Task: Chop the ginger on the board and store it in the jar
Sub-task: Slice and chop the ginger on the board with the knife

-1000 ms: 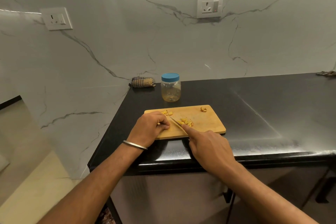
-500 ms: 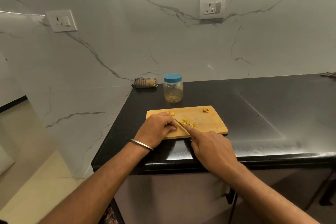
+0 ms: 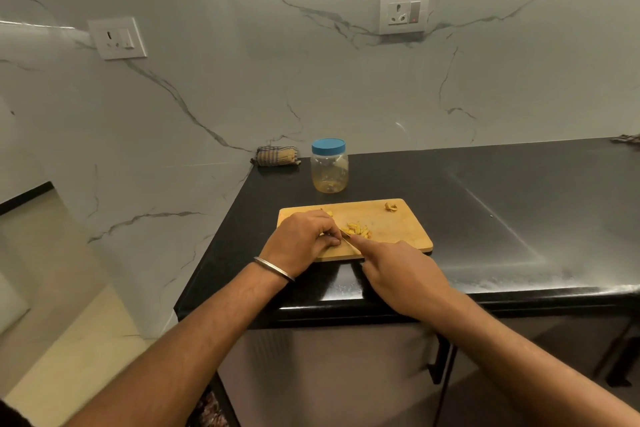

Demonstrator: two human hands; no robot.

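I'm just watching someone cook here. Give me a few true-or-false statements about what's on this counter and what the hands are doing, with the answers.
1. The clear plastic jar has its blue lid on. True.
2. The jar stands on the wooden chopping board. False: it stands on the black counter behind the board.
3. The right hand holds a knife with its forefinger stretched along the blade. True.
4. All the yellow ginger pieces lie in one pile. False: one piece sits apart near the board's far right corner.
5. The left hand lies flat and open. False: its fingers are curled on the board beside the blade.
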